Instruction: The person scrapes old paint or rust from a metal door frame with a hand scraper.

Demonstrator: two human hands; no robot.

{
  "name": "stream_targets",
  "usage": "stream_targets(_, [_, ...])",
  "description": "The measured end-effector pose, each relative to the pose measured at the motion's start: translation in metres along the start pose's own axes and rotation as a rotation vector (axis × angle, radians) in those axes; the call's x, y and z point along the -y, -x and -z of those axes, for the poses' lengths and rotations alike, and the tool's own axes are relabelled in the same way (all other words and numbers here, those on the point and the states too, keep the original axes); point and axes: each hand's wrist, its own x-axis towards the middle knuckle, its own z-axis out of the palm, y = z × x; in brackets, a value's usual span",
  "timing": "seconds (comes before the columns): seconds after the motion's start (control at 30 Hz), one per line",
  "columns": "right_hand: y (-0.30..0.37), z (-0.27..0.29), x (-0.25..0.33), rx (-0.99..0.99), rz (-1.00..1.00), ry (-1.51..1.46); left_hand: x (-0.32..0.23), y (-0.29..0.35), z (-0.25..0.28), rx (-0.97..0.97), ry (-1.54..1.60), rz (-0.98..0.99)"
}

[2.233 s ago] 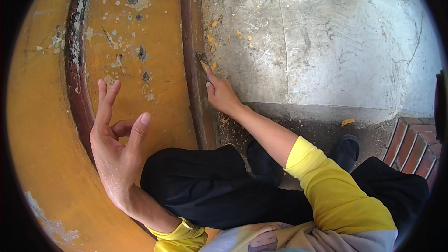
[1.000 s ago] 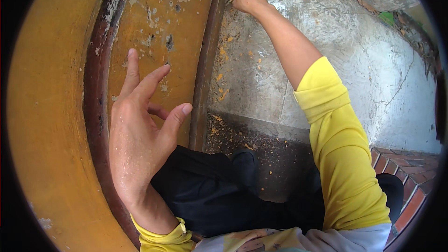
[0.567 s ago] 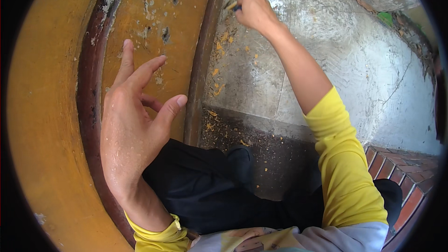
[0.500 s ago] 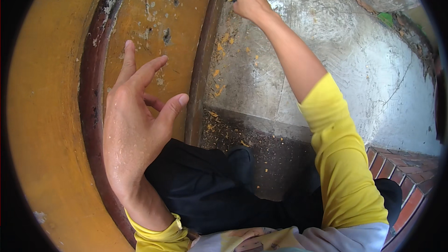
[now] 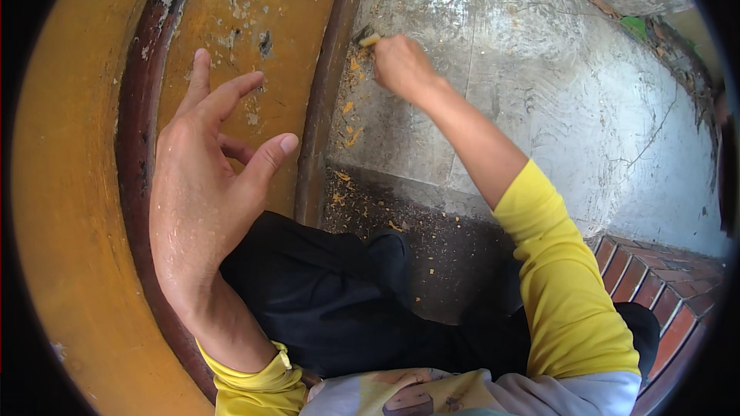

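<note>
My right hand is closed round a small brush with a pale yellowish handle and a dark end. The dark end points left, close to the foot of the yellow wall. Orange-yellow paint flakes lie along the floor edge just below it. My left hand hovers in front of the wall with fingers apart and nothing in them. Small wet-looking or flaky specks dot its back. Both forearms come out of pushed-up yellow sleeves.
The yellow wall has peeled, pitted patches and a dark red-brown moulding. A brown baseboard meets the grey concrete floor. Red bricks edge the right side. Beneath my dark-trousered legs is a darker, flake-strewn strip.
My right hand has come nearer to me along the baseboard, with the brush in it. My left hand keeps its spread pose and sits slightly further left and higher in view.
</note>
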Motion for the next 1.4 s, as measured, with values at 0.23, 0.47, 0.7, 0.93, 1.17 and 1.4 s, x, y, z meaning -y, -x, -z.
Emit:
stream_targets(0.23, [0.08, -0.019, 0.039, 0.084, 0.132, -0.111, 0.004, 0.004, -0.001, -0.005, -0.033, -0.018])
stream_targets(0.47, [0.021, 0.004, 0.007, -0.144, -0.025, -0.106, 0.001, 0.0, -0.001, -0.008, -0.065, -0.025])
stream_targets(0.7, [0.064, -0.022, 0.03, 0.069, 0.109, -0.091, 0.016, -0.001, 0.0, -0.004, -0.146, -0.093])
stream_targets(0.93, [0.063, -0.009, 0.025, -0.089, 0.081, -0.11, 0.01, -0.001, 0.002, 0.014, -0.101, -0.058])
stream_targets(1.17, [0.122, -0.066, 0.044, -0.068, 0.156, -0.147, 0.011, 0.004, -0.003, 0.006, -0.027, -0.024])
stream_targets(1.4, [0.17, -0.064, 0.045, -0.43, -0.037, -0.543, 0.018, 0.008, 0.0, 0.008, -0.036, -0.065])
